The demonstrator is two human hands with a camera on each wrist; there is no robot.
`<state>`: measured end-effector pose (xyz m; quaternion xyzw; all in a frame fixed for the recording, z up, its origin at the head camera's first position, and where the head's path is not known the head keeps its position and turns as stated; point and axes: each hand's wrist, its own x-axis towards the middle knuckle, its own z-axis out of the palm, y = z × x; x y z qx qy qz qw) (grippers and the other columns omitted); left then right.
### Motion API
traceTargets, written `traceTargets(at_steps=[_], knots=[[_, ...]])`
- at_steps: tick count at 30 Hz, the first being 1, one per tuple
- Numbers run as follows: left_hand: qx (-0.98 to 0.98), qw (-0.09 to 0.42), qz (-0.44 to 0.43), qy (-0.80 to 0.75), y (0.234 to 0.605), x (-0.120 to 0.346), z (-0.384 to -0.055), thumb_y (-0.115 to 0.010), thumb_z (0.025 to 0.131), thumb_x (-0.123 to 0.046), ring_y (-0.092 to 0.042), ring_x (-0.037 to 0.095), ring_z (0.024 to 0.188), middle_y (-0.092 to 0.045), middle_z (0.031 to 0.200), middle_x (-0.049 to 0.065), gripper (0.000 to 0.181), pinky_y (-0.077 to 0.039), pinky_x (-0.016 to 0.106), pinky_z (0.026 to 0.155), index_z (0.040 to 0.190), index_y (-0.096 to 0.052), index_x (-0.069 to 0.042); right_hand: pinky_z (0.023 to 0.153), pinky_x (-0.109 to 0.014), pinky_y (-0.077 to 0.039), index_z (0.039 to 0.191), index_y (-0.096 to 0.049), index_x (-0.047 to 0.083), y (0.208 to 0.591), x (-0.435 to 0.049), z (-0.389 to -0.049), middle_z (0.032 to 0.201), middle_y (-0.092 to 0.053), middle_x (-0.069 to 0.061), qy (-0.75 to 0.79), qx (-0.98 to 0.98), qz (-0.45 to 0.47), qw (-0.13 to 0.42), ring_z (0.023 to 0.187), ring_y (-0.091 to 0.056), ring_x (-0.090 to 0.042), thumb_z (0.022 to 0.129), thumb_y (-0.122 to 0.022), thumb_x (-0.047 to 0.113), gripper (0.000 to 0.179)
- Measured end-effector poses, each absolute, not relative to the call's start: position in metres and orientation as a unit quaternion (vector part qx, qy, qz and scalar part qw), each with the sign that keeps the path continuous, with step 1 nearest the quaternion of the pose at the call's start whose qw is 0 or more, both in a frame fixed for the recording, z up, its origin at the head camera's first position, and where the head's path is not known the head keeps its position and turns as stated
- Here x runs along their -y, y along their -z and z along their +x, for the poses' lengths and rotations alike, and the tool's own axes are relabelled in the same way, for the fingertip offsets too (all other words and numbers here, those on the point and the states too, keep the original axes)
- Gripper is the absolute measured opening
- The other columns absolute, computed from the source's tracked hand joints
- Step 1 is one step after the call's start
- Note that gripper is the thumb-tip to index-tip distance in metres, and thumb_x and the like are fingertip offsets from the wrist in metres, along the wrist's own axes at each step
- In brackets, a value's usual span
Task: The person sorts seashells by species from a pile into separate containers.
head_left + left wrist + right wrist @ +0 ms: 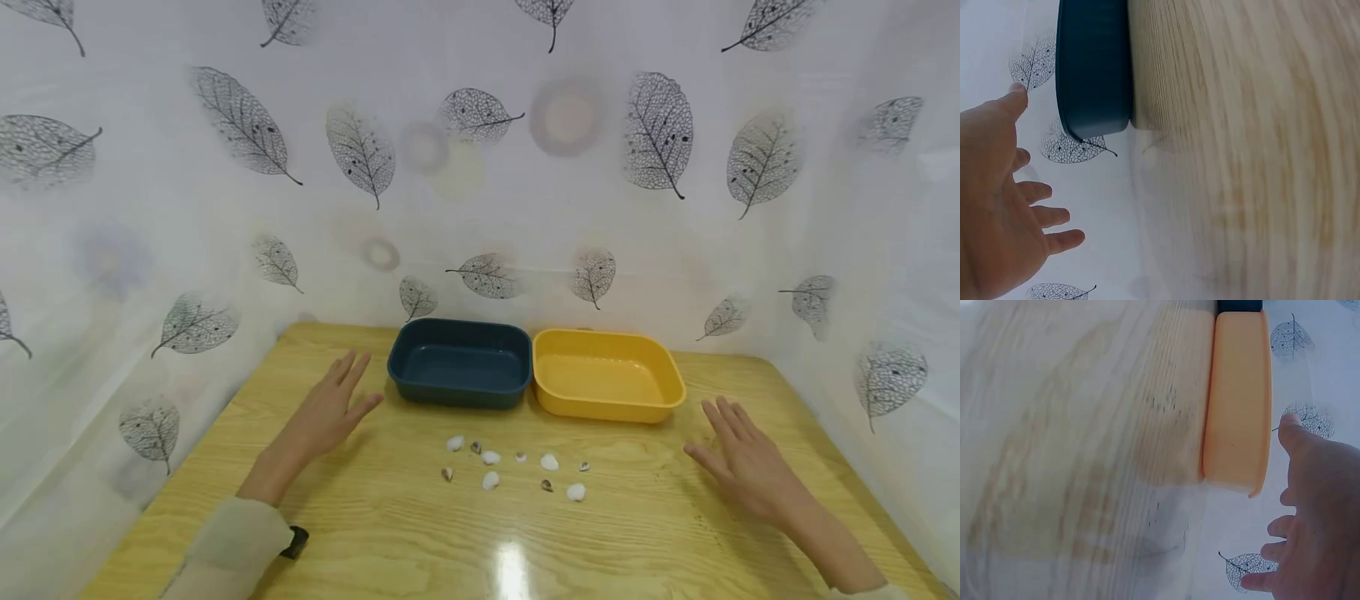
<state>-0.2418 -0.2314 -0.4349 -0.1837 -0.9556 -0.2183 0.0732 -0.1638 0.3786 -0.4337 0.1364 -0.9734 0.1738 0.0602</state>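
My left hand (322,421) is held over the left part of the table, fingers extended and nothing in it. Nearest to it stands a dark blue rectangular tub (461,397), also visible in the left wrist view. On the other side my right hand (753,467) hovers with straight fingers, likewise holding nothing. A yellow tub (607,410) lies closest to that hand, its right end touching neither finger nor thumb. Several small seashells lie scattered in front of the tubs, among them a white shell (576,492) and a small dark shell (547,486).
The tubs stand side by side at the back of the wooden table (390,533). A white curtain (495,217) printed with leaves hangs behind and along both sides. A dark band (297,542) shows at the left sleeve.
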Motion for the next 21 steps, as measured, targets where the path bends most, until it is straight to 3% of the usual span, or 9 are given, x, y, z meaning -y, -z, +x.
traceTargets(at_steps=[5,10,16,21], knots=[[0.942,0.066,-0.185,0.273,0.434,0.227,-0.243,-0.049,0.110,-0.042,-0.016,0.050,0.152,-0.012,0.168,0.029,0.075,-0.021,0.067,0.118,0.164,-0.018,0.000,0.118,-0.072,-0.008,0.161,-0.022,-0.008,0.432,-0.370,-0.160,0.162,-0.016,-0.038,-0.193,0.967,0.142,0.086,0.149,-0.012,-0.059,0.107,-0.057,0.035,0.077],[0.930,0.070,-0.180,0.312,0.434,0.221,-0.249,-0.051,0.110,-0.035,-0.018,0.047,0.153,-0.015,0.168,0.028,0.074,-0.019,0.063,0.121,0.163,-0.017,0.003,0.112,-0.076,-0.019,0.160,-0.026,-0.007,0.428,-0.359,-0.157,0.157,-0.028,-0.040,-0.210,0.960,0.147,0.110,0.138,-0.028,-0.063,0.106,-0.061,0.032,0.075],[0.917,0.084,-0.169,0.351,0.433,0.215,-0.256,-0.055,0.109,-0.030,-0.021,0.049,0.151,-0.022,0.165,0.031,0.073,-0.019,0.062,0.121,0.161,-0.020,0.007,0.102,-0.077,-0.032,0.156,-0.033,-0.006,0.424,-0.343,-0.154,0.153,-0.036,-0.037,-0.223,0.956,0.157,0.111,0.136,-0.034,-0.059,0.104,-0.066,0.031,0.073],[0.909,0.077,-0.158,0.377,0.436,0.210,-0.262,-0.052,0.110,-0.036,-0.029,0.049,0.148,-0.023,0.165,0.029,0.073,-0.030,0.062,0.117,0.162,-0.021,0.005,0.101,-0.077,-0.035,0.156,-0.034,-0.006,0.423,-0.329,-0.151,0.153,-0.037,-0.037,-0.235,0.952,0.168,0.104,0.137,-0.035,-0.057,0.104,-0.065,0.030,0.071]])
